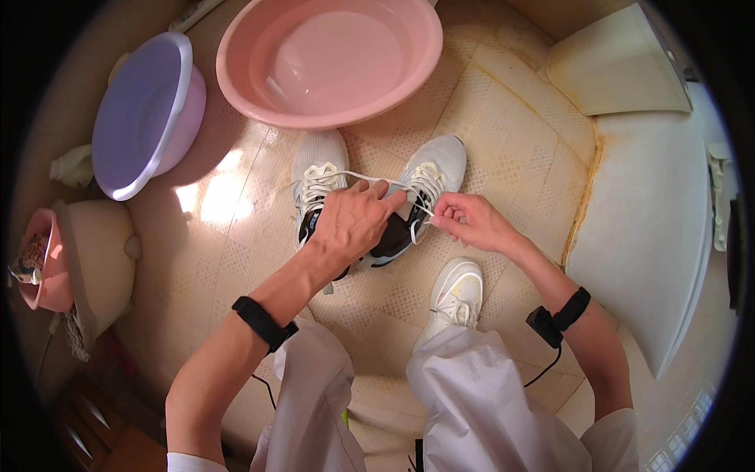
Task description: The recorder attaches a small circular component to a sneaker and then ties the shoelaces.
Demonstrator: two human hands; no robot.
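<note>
Two light grey sneakers with black inner collars stand on the floor, the left sneaker [321,147] and the right sneaker [449,157]. My left hand [351,220] reaches over the left sneaker with bent fingers, their tips at the right sneaker's tongue. What those fingertips pinch is hidden. Beside the right sneaker's opening, my right hand [472,223] is closed, thumb against the fingers, on a white shoelace [422,206]. One strand of lace stretches from the left sneaker across to the right one, passing just beyond my left fingers.
A pink basin [330,122] lies beyond the sneakers, and a purple basin [180,118] leans at the left. Farther left is a beige bucket [102,256] with a small pink container [55,271]. A white panel [641,220] borders the right. My shoe [457,287] is close behind the sneakers.
</note>
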